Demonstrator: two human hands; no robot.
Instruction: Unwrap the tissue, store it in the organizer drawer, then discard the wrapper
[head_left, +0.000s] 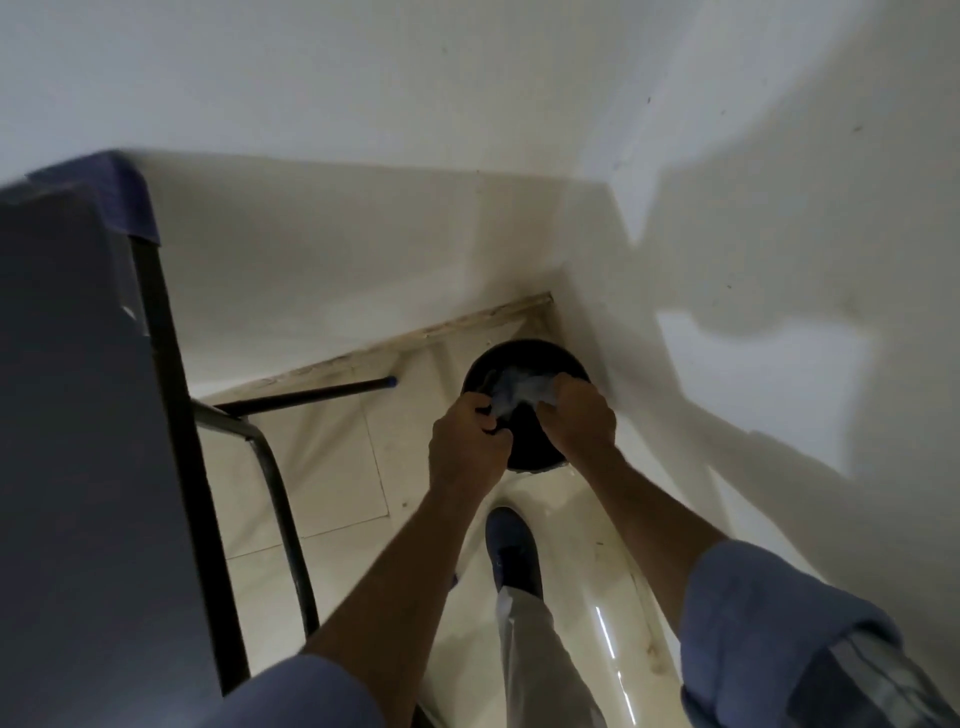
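A round black bin (524, 358) stands on the floor in the corner of the room. Both hands are right above its mouth. A crumpled clear plastic wrapper (511, 392) is stretched between them. My left hand (467, 441) pinches its left end with curled fingers. My right hand (576, 415) grips its right end. The wrapper hangs over the dark inside of the bin. The tissue and the organizer drawer are out of view.
A dark grey table (78, 415) with black metal legs (171, 374) and a blue cloth corner fills the left side. White walls meet behind the bin. My blue shoe (511, 545) stands on the cream tiled floor just short of the bin.
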